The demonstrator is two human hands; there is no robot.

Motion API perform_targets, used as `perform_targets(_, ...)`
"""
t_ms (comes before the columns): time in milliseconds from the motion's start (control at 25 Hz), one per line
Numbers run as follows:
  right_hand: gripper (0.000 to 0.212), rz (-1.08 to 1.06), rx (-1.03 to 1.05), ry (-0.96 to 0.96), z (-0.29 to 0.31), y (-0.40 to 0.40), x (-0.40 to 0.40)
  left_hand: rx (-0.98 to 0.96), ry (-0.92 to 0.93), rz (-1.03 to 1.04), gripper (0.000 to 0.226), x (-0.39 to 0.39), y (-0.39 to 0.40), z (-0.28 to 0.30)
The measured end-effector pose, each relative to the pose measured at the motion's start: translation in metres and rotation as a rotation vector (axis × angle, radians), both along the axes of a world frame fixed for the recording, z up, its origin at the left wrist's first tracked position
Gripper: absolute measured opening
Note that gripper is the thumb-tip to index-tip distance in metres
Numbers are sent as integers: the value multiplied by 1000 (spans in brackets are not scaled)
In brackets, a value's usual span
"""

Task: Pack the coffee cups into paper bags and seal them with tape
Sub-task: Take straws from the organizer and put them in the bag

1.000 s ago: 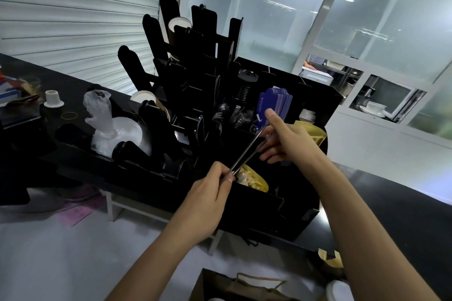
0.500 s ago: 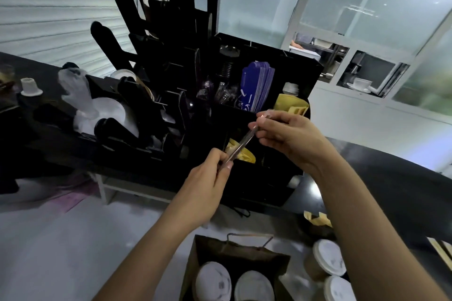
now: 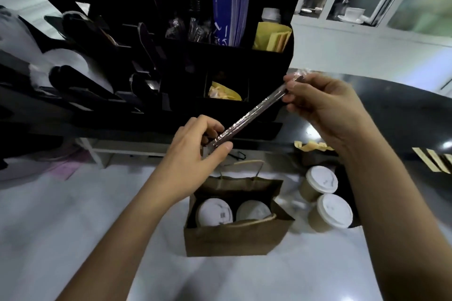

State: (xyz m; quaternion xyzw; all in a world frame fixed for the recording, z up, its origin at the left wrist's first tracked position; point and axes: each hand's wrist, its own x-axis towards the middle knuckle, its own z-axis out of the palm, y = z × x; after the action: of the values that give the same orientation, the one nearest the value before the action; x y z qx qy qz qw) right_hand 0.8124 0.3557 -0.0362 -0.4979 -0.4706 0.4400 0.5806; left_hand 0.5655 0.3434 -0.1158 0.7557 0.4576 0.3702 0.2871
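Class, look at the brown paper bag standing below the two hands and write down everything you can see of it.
The brown paper bag looks like kraft paper, with twisted paper handles at front and back. It stands upright and open on the pale counter, unsealed. Two white-lidded cups sit side by side inside. Neither hand touches it; both hold a wrapped straw above. Two more lidded cups stand apart to its right.

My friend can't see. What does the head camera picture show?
Two hands, the left hand and the right hand, hold the ends of wrapped straws above an open paper bag with two lidded cups inside. Two more lidded cups stand beside it, before a black organizer.
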Motion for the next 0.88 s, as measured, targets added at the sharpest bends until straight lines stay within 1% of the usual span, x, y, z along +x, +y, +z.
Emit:
perform_targets(80, 10, -69, 43, 16, -4, -16, 10, 46, 52, 31, 15, -6, -12, -10)
perform_targets(200, 11, -168, 97, -25, -12, -38, 20, 41, 144, 28, 11, -17, -27, -28)
perform_targets(240, 12, -175, 99, -41, -16, -44, 21, 36, 182, 36, 13, -20, -31, -34)
perform_targets(360, 11, -159, 94, -140, -27, -61, 20, 86, 289, 56, 31, -24, -36, -50)
perform_targets(480, 10, -185, 132, -226, -34, -76, 16, 73, 406, 62, 35, -23, -39, -58)
perform_targets(560, 10, -219, 178, -243, -37, -83, 15, 40, 480, 51, 38, -24, -38, -65)
perform_targets(680, 14, -250, 272, -184, -41, -92, 13, -10, 532, 17, 48, -26, -38, -75)
perform_targets(760, 19, -278, 348, -127, -42, -96, 12, -33, 525, -7, 57, -27, -39, -79)
perform_targets(880, 18, -344, 449, -33, -39, -101, 11, -58, 520, -44, 69, -29, -40, -80)
